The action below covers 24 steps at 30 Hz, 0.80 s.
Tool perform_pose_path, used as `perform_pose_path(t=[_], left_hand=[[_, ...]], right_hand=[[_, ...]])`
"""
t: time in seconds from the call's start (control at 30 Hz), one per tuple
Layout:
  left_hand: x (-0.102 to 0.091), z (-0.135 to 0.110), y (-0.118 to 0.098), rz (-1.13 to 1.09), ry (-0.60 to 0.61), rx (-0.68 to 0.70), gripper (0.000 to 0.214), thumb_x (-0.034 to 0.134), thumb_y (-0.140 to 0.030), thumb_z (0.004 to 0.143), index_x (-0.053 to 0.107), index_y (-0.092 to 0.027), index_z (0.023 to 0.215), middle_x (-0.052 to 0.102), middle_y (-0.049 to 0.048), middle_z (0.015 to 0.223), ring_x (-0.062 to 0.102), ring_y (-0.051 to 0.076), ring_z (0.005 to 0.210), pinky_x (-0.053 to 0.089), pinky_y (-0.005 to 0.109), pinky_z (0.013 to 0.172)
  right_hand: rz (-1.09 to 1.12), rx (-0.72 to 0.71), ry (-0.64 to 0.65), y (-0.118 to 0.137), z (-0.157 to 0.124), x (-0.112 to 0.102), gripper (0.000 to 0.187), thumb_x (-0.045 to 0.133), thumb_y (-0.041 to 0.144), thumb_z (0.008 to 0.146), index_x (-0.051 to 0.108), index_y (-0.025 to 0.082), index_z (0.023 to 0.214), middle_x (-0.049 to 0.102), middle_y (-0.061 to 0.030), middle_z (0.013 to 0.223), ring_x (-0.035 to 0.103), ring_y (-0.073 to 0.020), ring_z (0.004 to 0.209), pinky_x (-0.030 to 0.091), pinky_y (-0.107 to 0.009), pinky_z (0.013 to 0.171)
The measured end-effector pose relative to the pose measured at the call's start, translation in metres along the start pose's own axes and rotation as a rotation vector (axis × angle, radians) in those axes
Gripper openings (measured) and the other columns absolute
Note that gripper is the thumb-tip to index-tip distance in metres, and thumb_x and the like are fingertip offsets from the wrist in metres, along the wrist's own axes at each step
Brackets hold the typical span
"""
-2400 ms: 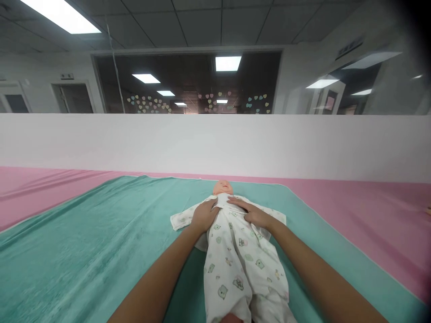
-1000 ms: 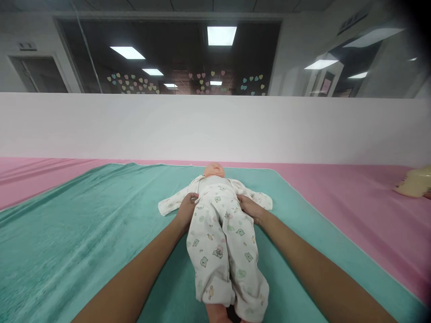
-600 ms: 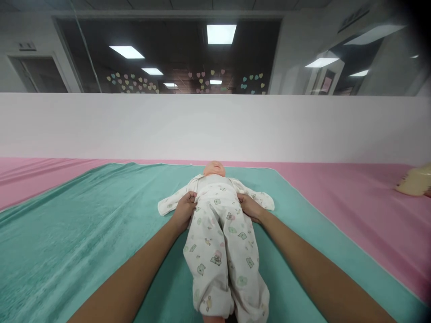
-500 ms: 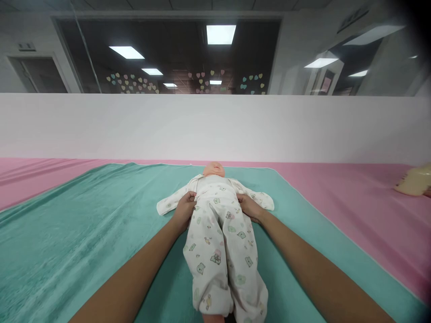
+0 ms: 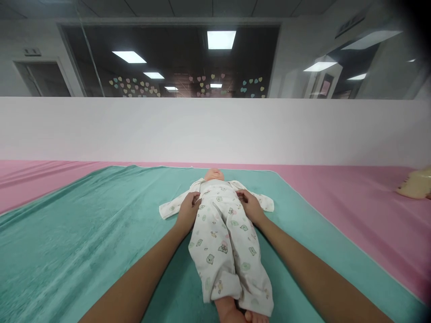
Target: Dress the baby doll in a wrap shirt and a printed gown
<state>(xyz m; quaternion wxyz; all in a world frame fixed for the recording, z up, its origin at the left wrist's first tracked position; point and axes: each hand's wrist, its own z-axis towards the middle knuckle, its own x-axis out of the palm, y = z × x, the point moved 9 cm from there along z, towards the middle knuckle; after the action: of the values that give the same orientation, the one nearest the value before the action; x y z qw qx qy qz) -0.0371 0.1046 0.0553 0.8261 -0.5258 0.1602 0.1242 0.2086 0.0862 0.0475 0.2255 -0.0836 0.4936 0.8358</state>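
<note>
A baby doll (image 5: 214, 174) lies on its back on a teal blanket (image 5: 84, 233), head away from me. It wears a white printed top and matching white printed trousers (image 5: 225, 242). Bare feet (image 5: 242, 315) stick out at the bottom edge. My left hand (image 5: 187, 210) grips the trousers' waistband at the doll's left side. My right hand (image 5: 249, 205) grips the waistband at the other side. Both hands have their fingers curled into the cloth.
The blanket lies on a pink padded surface (image 5: 363, 206). A white partition wall (image 5: 215, 130) runs along the far edge. A pale yellow object (image 5: 415, 186) rests at the far right on the pink surface.
My hands moved from the doll's chest down to its sides, at the waistband. The trousers have shifted a little and the doll's feet now show.
</note>
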Motion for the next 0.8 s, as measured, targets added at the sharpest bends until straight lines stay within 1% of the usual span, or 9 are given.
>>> perform_pose_path(t=[0.07,0.13,0.27,0.37,0.47,0.6,0.67,0.73,0.8], left_hand=[[-0.001,0.003,-0.009,0.088,0.004,0.122,0.024,0.044,-0.030,0.083,0.055,-0.021,0.102,0.057,0.0049,0.095,0.053,0.019,0.089,0.042,0.032,0.080],[0.001,0.007,-0.012,0.099,0.036,0.189,0.024,0.043,-0.026,0.083,0.055,-0.021,0.104,0.056,0.0063,0.106,0.051,0.020,0.099,0.040,0.033,0.086],[0.006,0.016,-0.007,-0.016,0.104,0.155,0.026,0.044,-0.025,0.081,0.052,-0.021,0.106,0.050,0.0059,0.127,0.047,0.020,0.113,0.036,0.033,0.095],[0.007,0.018,-0.006,-0.074,0.152,0.092,0.017,0.047,-0.032,0.081,0.054,-0.020,0.092,0.048,0.0056,0.132,0.049,0.021,0.111,0.036,0.035,0.094],[0.006,0.018,-0.015,-0.037,0.180,0.087,0.018,0.047,-0.038,0.081,0.051,-0.020,0.080,0.049,0.0047,0.130,0.051,0.022,0.109,0.038,0.034,0.090],[0.007,0.019,-0.032,0.201,0.189,0.178,0.021,0.040,-0.040,0.086,0.051,-0.022,0.085,0.056,0.0039,0.122,0.054,0.021,0.101,0.040,0.031,0.082],[0.012,0.022,-0.042,0.379,0.198,0.264,0.024,0.036,-0.040,0.088,0.052,-0.022,0.092,0.060,0.0049,0.112,0.055,0.021,0.097,0.039,0.030,0.078],[0.019,0.027,-0.050,0.547,0.212,0.337,0.027,0.032,-0.039,0.090,0.052,-0.021,0.093,0.062,0.0061,0.100,0.056,0.022,0.091,0.038,0.030,0.074],[0.023,0.037,-0.051,0.651,0.214,0.337,0.029,0.028,-0.039,0.091,0.050,-0.021,0.090,0.062,0.0059,0.086,0.057,0.022,0.081,0.036,0.029,0.068]], right_hand=[[-0.048,-0.098,-0.077,0.015,0.000,-0.003,0.026,0.045,0.029,0.081,0.060,0.022,0.102,0.059,-0.0052,0.105,0.055,-0.0185,0.092,0.043,-0.032,0.083],[-0.078,-0.150,-0.060,0.027,0.001,0.002,0.026,0.042,0.032,0.085,0.061,0.023,0.100,0.059,-0.0048,0.106,0.053,-0.0187,0.097,0.040,-0.033,0.087],[-0.113,-0.123,-0.016,0.033,0.008,0.008,0.024,0.044,0.037,0.084,0.064,0.024,0.087,0.062,-0.0032,0.095,0.054,-0.0192,0.091,0.039,-0.032,0.084],[-0.075,-0.014,-0.034,0.022,0.015,0.008,0.026,0.047,0.042,0.081,0.063,0.022,0.076,0.064,-0.0027,0.085,0.054,-0.0197,0.082,0.038,-0.032,0.078],[0.058,0.145,-0.059,0.000,0.019,0.010,0.029,0.051,0.046,0.076,0.061,0.020,0.069,0.064,-0.0027,0.078,0.052,-0.0202,0.079,0.037,-0.030,0.074],[0.202,0.246,-0.076,-0.021,0.017,0.017,0.041,0.047,0.055,0.075,0.061,0.017,0.074,0.065,-0.0042,0.077,0.054,-0.0198,0.076,0.040,-0.029,0.068],[0.275,0.267,-0.071,-0.026,0.016,0.022,0.046,0.045,0.059,0.075,0.062,0.017,0.078,0.066,-0.0052,0.079,0.056,-0.0195,0.075,0.042,-0.029,0.067],[0.421,0.296,-0.059,-0.029,0.015,0.029,0.047,0.048,0.059,0.074,0.063,0.016,0.083,0.067,-0.0063,0.082,0.058,-0.0198,0.075,0.044,-0.030,0.068],[0.606,0.332,-0.049,-0.031,0.014,0.035,0.045,0.056,0.057,0.070,0.064,0.016,0.087,0.068,-0.0067,0.085,0.059,-0.0206,0.078,0.045,-0.032,0.072]])
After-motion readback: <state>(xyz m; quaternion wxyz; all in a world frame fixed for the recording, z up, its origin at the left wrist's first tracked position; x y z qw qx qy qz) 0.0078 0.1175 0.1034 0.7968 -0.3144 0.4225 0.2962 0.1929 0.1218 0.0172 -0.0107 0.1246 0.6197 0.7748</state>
